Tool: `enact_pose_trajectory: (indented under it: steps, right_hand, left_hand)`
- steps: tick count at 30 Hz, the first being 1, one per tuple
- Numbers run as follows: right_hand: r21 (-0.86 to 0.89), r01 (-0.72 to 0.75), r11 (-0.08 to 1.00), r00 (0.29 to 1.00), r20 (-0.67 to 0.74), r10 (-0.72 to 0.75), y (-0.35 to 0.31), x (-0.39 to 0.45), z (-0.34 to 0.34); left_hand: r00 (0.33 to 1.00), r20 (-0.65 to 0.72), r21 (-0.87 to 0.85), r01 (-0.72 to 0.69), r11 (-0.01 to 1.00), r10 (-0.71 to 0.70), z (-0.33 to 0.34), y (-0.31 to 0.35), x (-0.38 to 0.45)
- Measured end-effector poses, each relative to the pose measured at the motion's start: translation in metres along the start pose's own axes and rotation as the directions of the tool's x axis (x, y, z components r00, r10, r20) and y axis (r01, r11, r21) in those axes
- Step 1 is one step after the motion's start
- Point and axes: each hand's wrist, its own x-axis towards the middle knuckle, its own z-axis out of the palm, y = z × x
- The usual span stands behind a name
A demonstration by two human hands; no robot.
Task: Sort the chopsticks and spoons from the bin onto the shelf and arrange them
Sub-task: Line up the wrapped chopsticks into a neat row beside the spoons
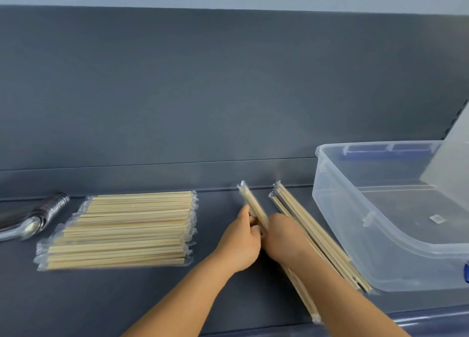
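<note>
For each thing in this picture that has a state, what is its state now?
Left hand: grips the wrapped pair of chopsticks.
Right hand: grips the same pair.
Wrapped pair of chopsticks: held tilted, far end raised.
Loose chopsticks: lying on the shelf beside the bin.
Chopstick stack: arranged flat, in wrappers.
Spoons: nested in a row.
Bin: open, looks empty.

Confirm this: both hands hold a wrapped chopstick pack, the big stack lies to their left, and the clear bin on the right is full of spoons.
Not quite. The head view shows the clear bin looks empty; the spoons lie at the shelf's far left. The rest stands: left hand and right hand hold the pack, big stack left.
</note>
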Motion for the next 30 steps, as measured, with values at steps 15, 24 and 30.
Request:
enact_pose_trajectory:
  steps: [15, 24, 30]
  right_hand:
    - [0.752, 0.465, 0.468, 0.878, -0.323, -0.354, -0.031, -0.029, -0.051]
    - [0.783, 0.407, 0.47, 0.896, -0.244, -0.37, -0.032, -0.031, -0.031]
    - [0.789, 0.444, 0.424, 0.867, -0.259, -0.426, -0.037, -0.029, -0.028]
  left_hand:
    - [0.943, -0.209, -0.427, -0.328, 0.843, 0.26, -0.056, 0.076, -0.016]
    - [0.917, -0.122, -0.421, -0.394, 0.817, 0.379, -0.07, 0.058, -0.032]
    - [0.898, -0.138, -0.46, -0.431, 0.776, 0.418, -0.076, 0.061, -0.04]
